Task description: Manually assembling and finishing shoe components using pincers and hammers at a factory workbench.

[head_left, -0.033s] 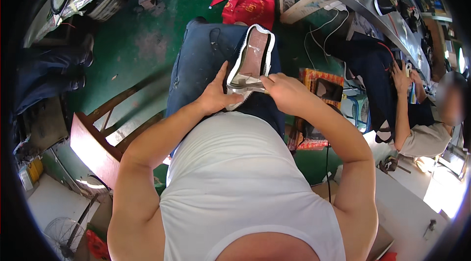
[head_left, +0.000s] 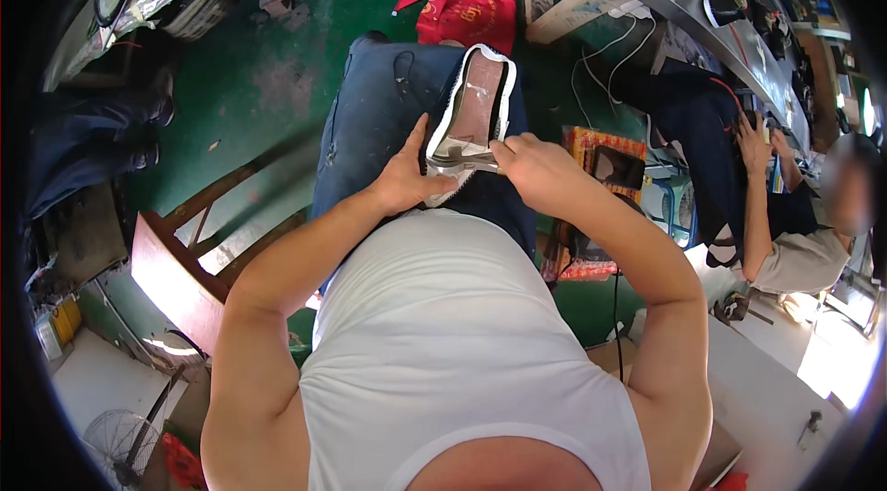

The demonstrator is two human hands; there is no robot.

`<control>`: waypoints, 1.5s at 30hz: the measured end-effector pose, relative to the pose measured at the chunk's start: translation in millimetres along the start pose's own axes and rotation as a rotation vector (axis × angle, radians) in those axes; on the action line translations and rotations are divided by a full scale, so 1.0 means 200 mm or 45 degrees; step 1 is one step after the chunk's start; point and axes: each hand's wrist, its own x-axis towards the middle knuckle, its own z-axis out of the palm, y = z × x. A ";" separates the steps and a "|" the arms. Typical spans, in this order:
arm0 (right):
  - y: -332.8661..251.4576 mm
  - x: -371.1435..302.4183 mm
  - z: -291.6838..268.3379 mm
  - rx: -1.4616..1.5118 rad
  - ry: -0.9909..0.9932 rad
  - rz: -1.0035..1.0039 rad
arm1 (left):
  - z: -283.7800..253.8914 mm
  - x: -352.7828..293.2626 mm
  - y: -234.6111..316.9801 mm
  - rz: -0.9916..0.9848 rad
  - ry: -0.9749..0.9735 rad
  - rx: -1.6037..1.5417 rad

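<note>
- Green floor (head_left: pixel 268 75): the ground beneath the shoe, bearing all else we see.
- Wooden chair (head_left: pixel 185 260): left of the shoe, unoccupied.
- Co-worker (head_left: pixel 785 232): a seated person well right of the shoe, busy at a bench.
- Red cloth (head_left: pixel 462 6): beyond the shoe's far end, on the floor.
- Shoe (head_left: pixel 471 112): an unfinished one, sole side up, white-edged upper around a brown insole, resting on our lap.
- Left hand (head_left: pixel 407 181): clasps the shoe's near end from the left, thumb raised along its edge.
- Right hand (head_left: pixel 536 168): pinches the near end's grey lining from the right.
- Step, as we judge it: pulling the upper over the last; the next move calls for steady tension without creasing.
</note>
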 end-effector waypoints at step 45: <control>0.05 -0.09 0.13 0.261 0.154 0.300 | 0.17 0.15 -0.03 0.130 0.759 0.261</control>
